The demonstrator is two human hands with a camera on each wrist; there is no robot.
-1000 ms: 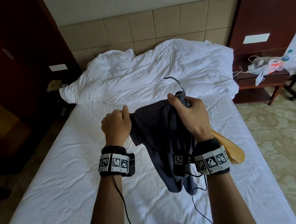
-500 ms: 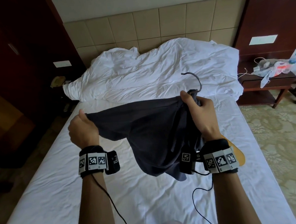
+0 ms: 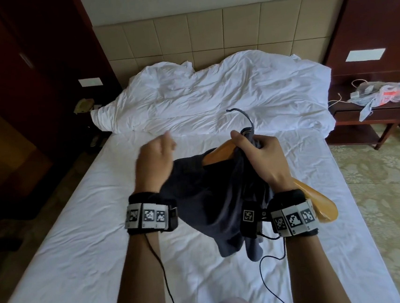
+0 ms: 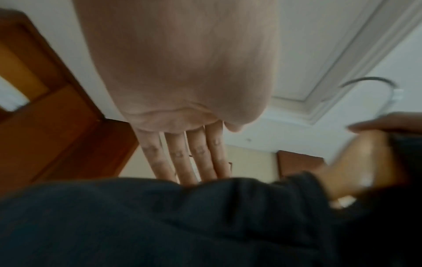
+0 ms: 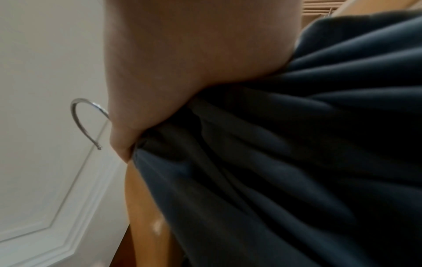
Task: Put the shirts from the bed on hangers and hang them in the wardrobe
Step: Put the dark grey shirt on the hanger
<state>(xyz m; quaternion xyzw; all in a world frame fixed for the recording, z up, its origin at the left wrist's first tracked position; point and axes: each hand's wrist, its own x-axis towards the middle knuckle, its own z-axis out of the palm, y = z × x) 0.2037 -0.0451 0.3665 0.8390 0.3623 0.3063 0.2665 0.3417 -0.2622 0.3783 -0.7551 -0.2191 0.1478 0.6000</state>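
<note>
A dark grey shirt (image 3: 213,194) hangs bunched over a wooden hanger (image 3: 218,153) above the white bed (image 3: 81,248). My right hand (image 3: 255,151) grips the shirt's collar and the hanger's neck together, just below the metal hook (image 3: 242,115). One hanger arm pokes out bare to the left; the other end (image 3: 321,205) shows behind my right wrist. My left hand (image 3: 156,155) is blurred, fingers straight, holding nothing, just left of the bare arm. In the left wrist view its fingers (image 4: 182,159) stretch flat above the shirt (image 4: 160,225). The right wrist view shows shirt (image 5: 285,162), hanger (image 5: 146,207) and hook (image 5: 84,119).
A crumpled white duvet (image 3: 213,94) lies across the head of the bed. A dark wooden nightstand (image 3: 371,110) with a plastic bag and bottle stands at the right. Dark wooden panels (image 3: 28,82) rise at the left, with patterned carpet (image 3: 388,194) to the right.
My left hand let go of the shirt it had stretched out leftward and moved back toward the hanger. The fabric fell slack, baring the hanger's left arm. The right hand kept its grip.
</note>
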